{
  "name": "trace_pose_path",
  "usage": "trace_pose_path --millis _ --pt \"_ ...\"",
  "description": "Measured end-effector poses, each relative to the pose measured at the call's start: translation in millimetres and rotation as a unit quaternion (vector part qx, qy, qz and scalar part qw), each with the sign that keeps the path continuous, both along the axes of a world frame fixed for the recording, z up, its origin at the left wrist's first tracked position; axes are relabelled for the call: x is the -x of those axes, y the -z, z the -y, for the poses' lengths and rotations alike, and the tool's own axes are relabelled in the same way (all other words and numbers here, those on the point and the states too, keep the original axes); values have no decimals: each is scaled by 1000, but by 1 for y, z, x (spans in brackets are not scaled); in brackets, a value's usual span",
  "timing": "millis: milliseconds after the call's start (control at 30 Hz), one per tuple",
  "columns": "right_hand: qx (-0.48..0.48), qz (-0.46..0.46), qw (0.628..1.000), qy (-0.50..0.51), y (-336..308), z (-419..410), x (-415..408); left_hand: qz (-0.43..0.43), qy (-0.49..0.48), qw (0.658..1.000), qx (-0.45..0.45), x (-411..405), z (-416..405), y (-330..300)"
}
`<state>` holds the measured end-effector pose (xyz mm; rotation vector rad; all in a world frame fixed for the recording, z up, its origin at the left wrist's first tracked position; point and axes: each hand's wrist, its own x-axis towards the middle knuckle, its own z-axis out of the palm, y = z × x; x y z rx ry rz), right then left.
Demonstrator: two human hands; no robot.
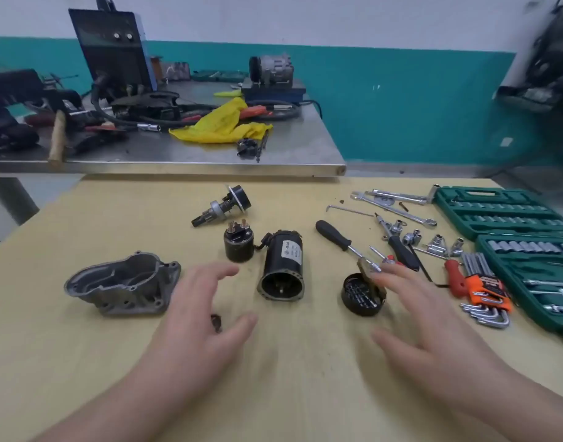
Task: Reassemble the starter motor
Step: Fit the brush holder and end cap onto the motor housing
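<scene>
Starter motor parts lie spread on the tan table (82, 362). The grey cast housing (122, 283) is at the left. The black motor body (281, 266) lies in the middle, wired to the black solenoid (238, 244) that stands upright behind it. The drive gear shaft (222, 205) lies farther back. A black end cap (361, 293) holding small parts sits at the right. My left hand (197, 323) hovers with spread fingers over a small dark part (216, 323). My right hand (433, 327), also spread and empty, is just right of the end cap.
A black-handled screwdriver (337, 239), loose sockets, wrenches and orange-held hex keys (484, 295) lie at the right beside an open green socket case (510, 218). A steel bench (289, 148) with a yellow rag (222, 122) and tools stands behind the table.
</scene>
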<state>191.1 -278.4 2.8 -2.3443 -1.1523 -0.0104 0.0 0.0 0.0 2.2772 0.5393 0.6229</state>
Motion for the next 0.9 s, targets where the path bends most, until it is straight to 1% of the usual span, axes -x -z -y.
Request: trace_pose_path --millis 33,67,133,167,233,333,400,433,500,567,633,700,733,767,800,833,867,900 --pt "32 -13 999 7 2 -15 -6 -15 15 999 -27 -8 5 1" --pt "56 -24 998 23 3 -28 -11 -27 13 997 -77 -15 7 5" --pt "91 -14 996 20 10 -53 -21 -60 22 986 -152 -28 6 17" --pt "93 0 995 19 14 -61 -28 -82 22 981 -173 -34 3 19" --pt "87 17 996 27 19 -69 -36 -100 21 968 -227 -47 -3 17" --pt "71 -9 997 37 21 -83 -47 -111 27 949 -294 -71 -14 14" --pt "59 -54 996 41 19 -91 -53 -119 31 948 -292 -86 -23 12" --pt "42 -83 995 44 17 -95 -55 -120 29 948 -292 -91 -27 11" --pt "-24 -148 988 41 13 -101 -59 -106 30 946 -306 -99 -33 15" --pt "-93 -213 972 47 10 -104 -63 -90 21 943 -320 -108 -40 18" --pt "-141 -271 951 55 11 -107 -70 -108 3 941 -319 -121 -46 17" --pt "-216 -325 918 68 12 -108 -76 -126 -10 946 -298 -136 -52 19" --pt "-268 -353 893 84 11 -106 -78 -126 -16 949 -290 -141 -54 20" --pt "-314 -373 867 105 10 -103 -81 -121 -19 952 -281 -145 -55 21" --pt "-342 -375 853 122 9 -99 -84 -112 -19 956 -272 -146 -56 21" --pt "-341 -349 863 133 8 -92 -89 -104 -16 960 -261 -146 -57 20" --pt "-305 -297 894 141 7 -85 -95 -98 -10 962 -254 -144 -57 18" --pt "-241 -230 932 146 7 -76 -101 -88 -4 963 -255 -141 -58 18"
